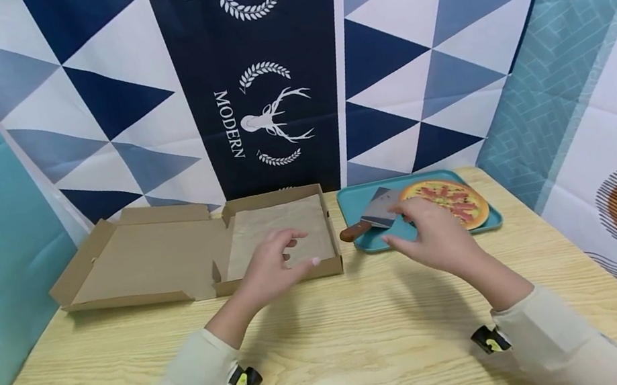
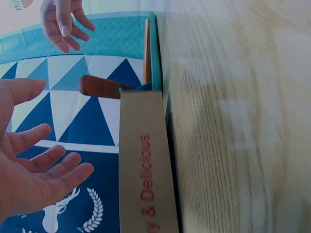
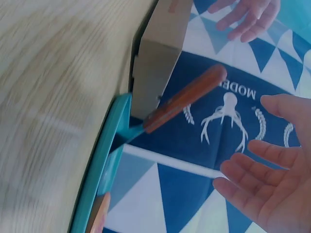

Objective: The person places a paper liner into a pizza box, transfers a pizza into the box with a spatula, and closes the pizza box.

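Observation:
My left hand hovers over the front of an open cardboard pizza box, its fingers loosely bent and nothing in them. A sheet of brown paper lines the box's base. On the right, my right hand hangs over the front of a teal tray, fingers spread and holding nothing. That tray bears a round pizza with red toppings. Beside the pizza lies a pizza server with a metal blade, partly overlapped by my right fingertips in the head view. Its wooden handle sticks out past the tray's left rim.
The box's lid is folded flat out to the left. Box and tray stand side by side at the back of a light wooden table, close to a patterned cloth backdrop. Red lettering marks the box's front wall.

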Motion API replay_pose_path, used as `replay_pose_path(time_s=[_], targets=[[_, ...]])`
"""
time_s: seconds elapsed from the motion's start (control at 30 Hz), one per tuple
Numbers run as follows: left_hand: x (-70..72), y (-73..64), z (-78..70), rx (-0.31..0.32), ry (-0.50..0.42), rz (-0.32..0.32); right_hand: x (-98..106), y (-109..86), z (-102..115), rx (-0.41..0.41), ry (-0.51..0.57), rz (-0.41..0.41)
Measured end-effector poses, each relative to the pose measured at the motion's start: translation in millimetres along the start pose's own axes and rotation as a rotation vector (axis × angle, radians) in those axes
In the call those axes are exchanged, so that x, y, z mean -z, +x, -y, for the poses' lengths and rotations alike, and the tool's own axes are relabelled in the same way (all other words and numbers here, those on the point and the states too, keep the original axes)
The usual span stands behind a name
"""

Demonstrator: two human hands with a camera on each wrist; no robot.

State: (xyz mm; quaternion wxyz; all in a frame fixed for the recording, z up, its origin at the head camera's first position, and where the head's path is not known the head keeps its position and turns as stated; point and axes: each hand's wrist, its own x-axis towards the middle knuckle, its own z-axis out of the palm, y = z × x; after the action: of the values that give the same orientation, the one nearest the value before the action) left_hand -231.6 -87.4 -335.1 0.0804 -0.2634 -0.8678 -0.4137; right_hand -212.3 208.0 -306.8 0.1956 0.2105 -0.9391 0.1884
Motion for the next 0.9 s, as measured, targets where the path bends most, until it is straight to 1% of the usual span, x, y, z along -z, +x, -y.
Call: replay_pose_path(time_s=[0.2,0.4,0.5,0.57,0.67,0.8,0.9], targets=[[-10.2,7.0,-7.3,0.026,-0.058,-0.014,9.8,-3.3,-10.4,-0.04,-0.003,-0.037],[-19.7,10.7,-10.1,0.097,-0.179,-0.025,13.7,-5.2,-21.0,-0.067,0.021,-0.076],[-23.6,12.8,-9.7,0.148,-0.23,-0.032,14.4,-5.1,-27.2,-0.066,0.02,-0.116],[-26.0,15.1,-9.6,0.197,-0.257,-0.04,15.4,-4.9,-31.0,-0.07,0.017,-0.131],[-29.3,20.4,-9.9,0.271,-0.312,-0.051,17.4,-5.9,-36.7,-0.108,0.022,-0.13],[-32.1,28.9,-11.6,0.341,-0.469,-0.037,20.7,-7.7,-43.9,-0.162,0.036,-0.117],[-32.5,34.7,-12.7,0.382,-0.599,-0.02,22.7,-8.4,-49.6,-0.183,0.044,-0.119]])
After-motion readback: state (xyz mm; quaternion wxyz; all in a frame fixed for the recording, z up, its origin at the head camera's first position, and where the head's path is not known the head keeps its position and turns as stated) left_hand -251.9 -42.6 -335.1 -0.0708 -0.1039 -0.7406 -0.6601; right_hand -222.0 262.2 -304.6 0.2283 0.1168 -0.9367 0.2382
